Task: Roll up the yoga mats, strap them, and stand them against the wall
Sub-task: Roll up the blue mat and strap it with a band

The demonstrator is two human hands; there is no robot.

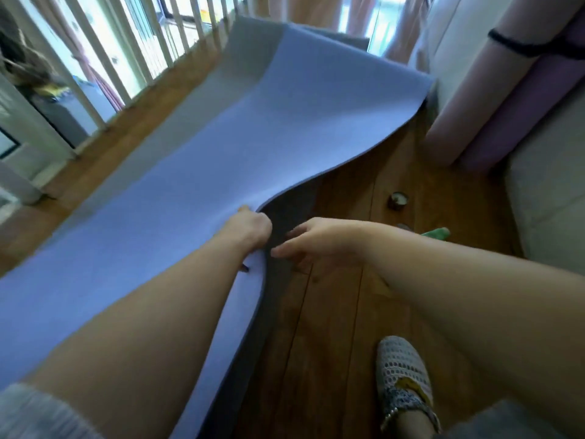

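Grey sleeves (38, 413) at the bottom edge, two bare forearms stretching out from them, and we're at the grip: the left hand (253, 228) has hold of the blue mat (196, 166) by its long right-hand edge, fingers curled round the rim. That edge is hauled up off the wooden floor (342, 312), so the mat ripples in a wave and its dark underside faces the right hand (319, 242). The right hand holds nothing, fingers loosely spread, palm down, just beside the raised edge. Whether the fingertips brush the underside I can't tell, there's blur. The rest of the blue mat lies unrolled, running away to the far end, with a grey mat (177, 122) showing along its left side and past its far end.

Out to the right now: a foot in a white patterned shoe (403, 372) stands on the boards near the camera. Further up, a small round tin (398, 200) sits on the floor, and a green thing (438, 232) peeks out behind the right wrist. Far right, a pink roll (487, 96) leans upright with a dark strap (519, 45) round it, a purple roll (544, 109) touching it alongside. Over on the left, a white railing (148, 49) runs along the edge of the floor
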